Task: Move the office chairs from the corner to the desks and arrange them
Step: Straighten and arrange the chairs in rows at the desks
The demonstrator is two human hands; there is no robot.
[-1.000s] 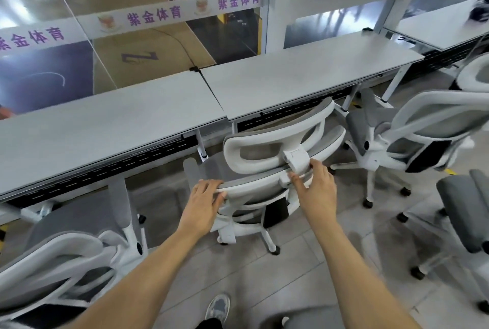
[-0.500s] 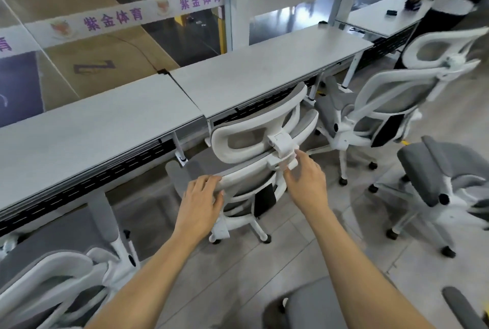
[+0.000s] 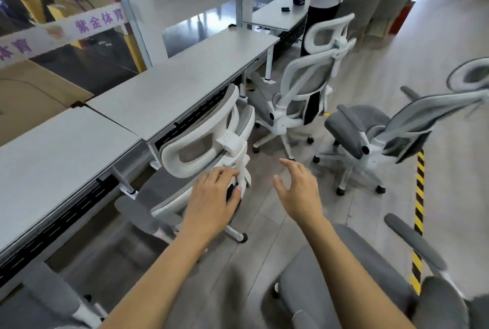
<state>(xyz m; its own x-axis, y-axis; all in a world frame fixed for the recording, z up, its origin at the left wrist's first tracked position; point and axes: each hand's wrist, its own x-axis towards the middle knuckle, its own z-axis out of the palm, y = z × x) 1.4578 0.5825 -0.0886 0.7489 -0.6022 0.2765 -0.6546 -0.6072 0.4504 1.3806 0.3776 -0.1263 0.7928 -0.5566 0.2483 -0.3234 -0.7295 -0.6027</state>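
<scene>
So the white-frame mesh chair (image 3: 211, 149) sits right up against the desk (image 3: 172, 90), seat pointing in at it and the back turned to the camera; its headrest runs long-ways along the desk edge, lower left to upper right; can't quite tell through the blur whether the seat front goes under the desktop; left hand (image 3: 214, 201) is on the top of the backrest just below the headrest, fingers curled over the frame and thumb on the near side; right hand (image 3: 299, 191) has come off the headrest bracket it was touching half a second ago and now hangs in the air just right of the chair, fingers spread, holding nothing; a second chair (image 3: 304, 85) stands at the desk's far end, and a third chair (image 3: 383, 130) stands further out on the floor.
</scene>
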